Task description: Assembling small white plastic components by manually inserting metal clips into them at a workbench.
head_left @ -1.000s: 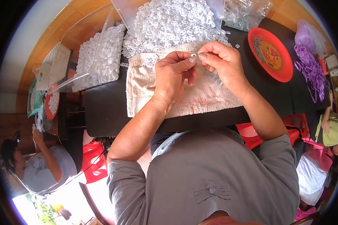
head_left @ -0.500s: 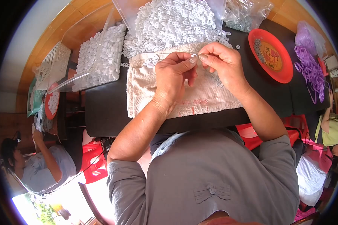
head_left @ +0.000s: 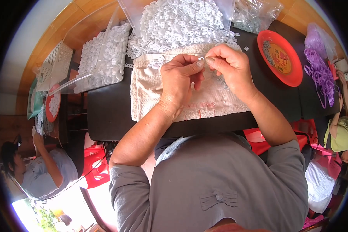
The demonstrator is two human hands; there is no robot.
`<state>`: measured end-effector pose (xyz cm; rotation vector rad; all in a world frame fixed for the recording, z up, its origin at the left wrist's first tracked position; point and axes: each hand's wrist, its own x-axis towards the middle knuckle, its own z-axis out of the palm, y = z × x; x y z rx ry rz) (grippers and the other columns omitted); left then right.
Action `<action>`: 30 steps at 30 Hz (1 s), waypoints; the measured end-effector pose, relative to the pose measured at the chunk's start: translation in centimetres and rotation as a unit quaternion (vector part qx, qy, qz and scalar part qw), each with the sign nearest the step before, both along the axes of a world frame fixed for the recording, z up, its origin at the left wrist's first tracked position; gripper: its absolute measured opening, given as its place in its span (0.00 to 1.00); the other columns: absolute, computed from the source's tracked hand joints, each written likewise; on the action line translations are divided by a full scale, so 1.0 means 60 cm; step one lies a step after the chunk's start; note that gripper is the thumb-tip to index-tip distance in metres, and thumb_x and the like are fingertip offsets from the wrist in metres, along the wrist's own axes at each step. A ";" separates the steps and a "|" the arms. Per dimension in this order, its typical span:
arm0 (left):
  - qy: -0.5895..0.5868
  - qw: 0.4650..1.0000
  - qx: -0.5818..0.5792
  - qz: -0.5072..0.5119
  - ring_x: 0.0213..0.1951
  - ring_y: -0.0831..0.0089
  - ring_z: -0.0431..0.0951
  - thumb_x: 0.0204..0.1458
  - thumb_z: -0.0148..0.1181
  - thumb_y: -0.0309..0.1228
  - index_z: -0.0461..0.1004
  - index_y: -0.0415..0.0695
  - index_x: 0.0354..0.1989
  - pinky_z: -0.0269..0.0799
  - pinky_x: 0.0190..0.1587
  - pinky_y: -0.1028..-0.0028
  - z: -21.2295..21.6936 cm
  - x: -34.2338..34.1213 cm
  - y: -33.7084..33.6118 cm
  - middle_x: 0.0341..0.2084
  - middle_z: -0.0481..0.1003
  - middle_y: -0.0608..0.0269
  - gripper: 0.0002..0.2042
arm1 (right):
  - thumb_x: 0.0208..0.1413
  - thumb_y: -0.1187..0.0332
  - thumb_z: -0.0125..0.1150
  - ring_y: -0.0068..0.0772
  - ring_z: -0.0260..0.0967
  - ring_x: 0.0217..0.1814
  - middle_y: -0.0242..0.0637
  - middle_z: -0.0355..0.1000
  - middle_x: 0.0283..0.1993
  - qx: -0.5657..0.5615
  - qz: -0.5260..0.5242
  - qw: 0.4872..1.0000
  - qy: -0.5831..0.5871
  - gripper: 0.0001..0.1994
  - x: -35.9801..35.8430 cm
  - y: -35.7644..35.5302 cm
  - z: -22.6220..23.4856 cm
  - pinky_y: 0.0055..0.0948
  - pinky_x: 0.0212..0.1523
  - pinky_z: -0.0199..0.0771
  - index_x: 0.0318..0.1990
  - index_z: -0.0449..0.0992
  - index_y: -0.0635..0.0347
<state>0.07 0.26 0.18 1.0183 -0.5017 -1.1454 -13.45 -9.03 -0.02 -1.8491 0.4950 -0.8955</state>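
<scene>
My left hand (head_left: pixel 178 77) is closed, with a small white plastic piece (head_left: pixel 200 59) pinched between thumb and forefinger. Facing it, the thumb and forefinger of my right hand (head_left: pixel 234 69) press together right beside that piece; whatever they hold is too small to make out. Both hands are above a beige towel (head_left: pixel 149 96) spread on the dark table. A few loose white pieces (head_left: pixel 156 62) lie on the towel to the left of my left hand. Small greyish bits (head_left: pixel 221 80) show on the towel below my right hand, partly hidden by it.
Beyond the towel is a heap of white pieces (head_left: pixel 181 25) spilling from a clear bin. A clear tray (head_left: pixel 81 75) of similar pieces stands left. At right are a red plate (head_left: pixel 295 75) with small grey parts and purple ribbon (head_left: pixel 321 79). Other people (head_left: pixel 46 166) sit left and right.
My hands stay almost in place, still pinched together; the white piece has shifted very slightly. At the far right, another person's arm has moved.
</scene>
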 end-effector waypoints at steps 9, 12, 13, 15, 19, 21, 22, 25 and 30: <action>-0.009 1.000 -0.015 0.026 0.17 0.76 0.72 0.51 0.59 0.19 0.72 0.33 0.32 0.62 0.14 0.80 0.005 0.002 0.002 0.21 0.75 0.56 0.03 | 0.58 0.74 0.56 0.13 0.64 0.29 0.26 0.71 0.29 0.001 0.012 1.000 -0.018 0.02 0.004 0.009 -0.002 0.16 0.27 0.65 0.35 0.74 0.63; -0.010 0.999 -0.025 0.023 0.17 0.75 0.72 0.51 0.59 0.19 0.72 0.34 0.34 0.62 0.15 0.79 0.007 0.001 -0.001 0.22 0.75 0.57 0.04 | 0.58 0.74 0.56 0.13 0.63 0.28 0.26 0.71 0.29 -0.050 -0.004 0.998 -0.028 0.02 0.000 -0.001 0.002 0.16 0.27 0.65 0.35 0.74 0.63; -0.018 0.999 -0.029 0.010 0.19 0.74 0.73 0.53 0.58 0.21 0.72 0.34 0.35 0.64 0.18 0.77 0.007 0.003 -0.001 0.23 0.75 0.57 0.04 | 0.58 0.74 0.56 0.13 0.63 0.28 0.26 0.71 0.29 -0.051 -0.004 0.998 -0.028 0.02 0.000 -0.003 0.003 0.16 0.27 0.65 0.35 0.74 0.63; -0.026 0.999 -0.033 -0.004 0.21 0.72 0.74 0.55 0.56 0.23 0.72 0.34 0.36 0.65 0.20 0.76 0.009 0.006 0.000 0.25 0.75 0.56 0.05 | 0.57 0.76 0.57 0.13 0.63 0.29 0.26 0.71 0.29 -0.115 -0.013 0.993 -0.030 0.02 0.000 -0.007 0.005 0.17 0.27 0.65 0.36 0.73 0.64; 0.000 1.000 -0.004 -0.030 0.24 0.71 0.74 0.59 0.51 0.28 0.72 0.33 0.38 0.66 0.22 0.75 0.014 0.010 -0.002 0.27 0.75 0.55 0.09 | 0.56 0.79 0.57 0.17 0.65 0.28 0.30 0.71 0.29 -0.175 -0.022 0.984 -0.026 0.02 0.003 -0.008 0.000 0.19 0.28 0.66 0.36 0.72 0.65; -0.003 0.999 0.009 -0.035 0.24 0.71 0.74 0.59 0.50 0.29 0.72 0.33 0.38 0.66 0.22 0.74 0.012 0.017 -0.004 0.27 0.75 0.55 0.10 | 0.54 0.81 0.57 0.24 0.67 0.27 0.34 0.70 0.29 -0.271 -0.028 0.961 -0.044 0.04 0.004 -0.012 -0.001 0.21 0.29 0.67 0.36 0.72 0.66; 0.008 0.998 0.030 -0.057 0.22 0.72 0.73 0.58 0.52 0.29 0.72 0.33 0.37 0.65 0.21 0.75 0.009 0.024 -0.004 0.25 0.75 0.56 0.09 | 0.54 0.81 0.57 0.24 0.67 0.27 0.34 0.70 0.29 -0.271 -0.027 0.961 -0.043 0.04 0.004 -0.012 0.000 0.21 0.29 0.67 0.36 0.72 0.66; 0.023 0.994 0.053 -0.097 0.20 0.72 0.72 0.56 0.55 0.28 0.73 0.32 0.37 0.64 0.20 0.76 0.009 0.034 -0.007 0.23 0.74 0.57 0.09 | 0.53 0.82 0.57 0.29 0.68 0.27 0.37 0.69 0.29 -0.302 -0.023 0.952 -0.037 0.04 0.003 -0.012 0.007 0.23 0.28 0.67 0.36 0.71 0.66; 0.024 0.994 0.050 -0.097 0.21 0.73 0.72 0.54 0.58 0.25 0.73 0.32 0.36 0.64 0.19 0.78 0.005 0.036 -0.007 0.23 0.74 0.58 0.07 | 0.53 0.82 0.57 0.27 0.67 0.27 0.36 0.69 0.28 -0.295 -0.002 0.955 -0.043 0.04 0.002 -0.010 0.011 0.23 0.26 0.66 0.35 0.72 0.66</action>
